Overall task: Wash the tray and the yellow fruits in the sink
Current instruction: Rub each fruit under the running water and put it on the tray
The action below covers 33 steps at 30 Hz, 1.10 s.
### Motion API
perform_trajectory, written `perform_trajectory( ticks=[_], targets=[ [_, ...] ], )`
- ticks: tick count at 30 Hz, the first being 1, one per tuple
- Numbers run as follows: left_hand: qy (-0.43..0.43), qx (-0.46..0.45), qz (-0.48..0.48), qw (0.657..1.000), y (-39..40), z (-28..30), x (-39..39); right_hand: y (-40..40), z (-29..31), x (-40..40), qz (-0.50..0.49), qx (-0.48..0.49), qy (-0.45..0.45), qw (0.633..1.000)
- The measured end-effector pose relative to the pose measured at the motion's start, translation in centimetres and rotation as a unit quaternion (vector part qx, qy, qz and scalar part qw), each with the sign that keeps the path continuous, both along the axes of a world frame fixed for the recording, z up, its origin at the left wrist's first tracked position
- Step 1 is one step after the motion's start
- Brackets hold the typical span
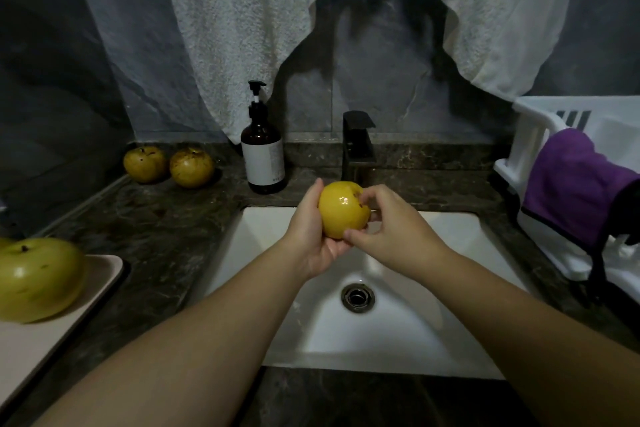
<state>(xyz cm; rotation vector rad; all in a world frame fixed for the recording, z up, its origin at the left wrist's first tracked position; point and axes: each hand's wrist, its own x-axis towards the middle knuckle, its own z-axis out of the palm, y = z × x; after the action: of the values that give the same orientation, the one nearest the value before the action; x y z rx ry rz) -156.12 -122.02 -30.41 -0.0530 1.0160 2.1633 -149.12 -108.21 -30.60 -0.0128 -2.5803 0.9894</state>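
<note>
A wet yellow fruit (341, 210) is held above the white sink (450, 305), just in front of the black faucet (358, 146). My left hand (311, 239) cups it from the left and below. My right hand (391, 222) touches its right side with thumb and fingertips. No water stream is visible. Two more yellow fruits (144, 164) (191, 167) sit on the counter at the back left. Another yellow-green fruit (38, 279) rests on the beige tray (104, 270) at the left edge.
A brown pump soap bottle (263, 152) stands left of the faucet. A white dish rack (540, 135) with a purple cloth (575, 184) draped over it sits at the right. White towels (242, 28) hang on the wall behind. The counter (166, 225) is dark marble.
</note>
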Motion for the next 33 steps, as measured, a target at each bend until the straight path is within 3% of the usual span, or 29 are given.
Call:
perform_trajectory(
  ticks=[5, 9, 14, 16, 18, 19, 20, 22, 24, 26, 28, 30, 32, 33],
  targets=[
    [-0.001, 0.011, 0.022, 1.0, 1.1, 0.5, 0.7, -0.6, -0.3, -0.3, -0.036, -0.011, -0.025, 0.999],
    [0.04, -0.057, -0.06, 0.996, 1.1, 0.5, 1.2, -0.3, 0.1, -0.5, -0.075, -0.036, -0.029, 0.996],
    [0.054, -0.067, -0.11, 0.99, 0.6, 0.5, 1.5, 1.2, 0.6, -0.2, -0.014, -0.254, -0.098, 0.962],
    [0.046, -0.055, -0.109, 0.991, 0.6, 0.4, 1.5, 1.2, 0.5, -0.1, -0.008, -0.152, -0.109, 0.982],
    [0.054, -0.05, -0.103, 0.992, 0.7, 0.3, 1.3, 0.8, 0.5, -0.3, -0.022, -0.017, -0.056, 0.998],
    [0.057, -0.046, -0.096, 0.993, 0.8, 0.3, 1.3, 0.6, 0.6, -0.3, -0.018, 0.0, -0.026, 0.999],
    [0.059, -0.043, -0.089, 0.993, 0.9, 0.5, 1.3, 0.6, 0.7, -0.3, -0.009, -0.017, -0.011, 1.0],
    [0.071, -0.048, -0.08, 0.993, 0.8, 0.5, 1.3, 1.0, 0.7, -0.1, 0.036, -0.153, -0.032, 0.987],
    [0.084, -0.06, -0.075, 0.992, 0.7, 0.6, 1.5, 1.1, 0.6, 0.1, 0.08, -0.341, -0.064, 0.934],
    [0.096, -0.06, -0.07, 0.991, 1.1, 0.7, 1.9, 0.6, 0.8, -0.1, 0.058, -0.436, -0.063, 0.896],
    [0.111, -0.074, -0.055, 0.989, 1.6, 0.7, 2.1, -0.2, 0.9, -0.5, -0.013, -0.409, -0.047, 0.911],
    [0.112, -0.095, -0.035, 0.989, 1.9, 0.5, 1.9, -0.5, 0.8, -0.6, -0.039, -0.318, -0.025, 0.947],
    [0.095, -0.112, -0.023, 0.989, 1.7, 0.6, 1.6, -0.3, 0.6, -0.4, 0.016, -0.27, -0.033, 0.962],
    [0.088, -0.122, -0.022, 0.988, 1.5, 0.7, 1.5, -0.1, 0.5, -0.3, 0.048, -0.293, -0.044, 0.954]
  ],
)
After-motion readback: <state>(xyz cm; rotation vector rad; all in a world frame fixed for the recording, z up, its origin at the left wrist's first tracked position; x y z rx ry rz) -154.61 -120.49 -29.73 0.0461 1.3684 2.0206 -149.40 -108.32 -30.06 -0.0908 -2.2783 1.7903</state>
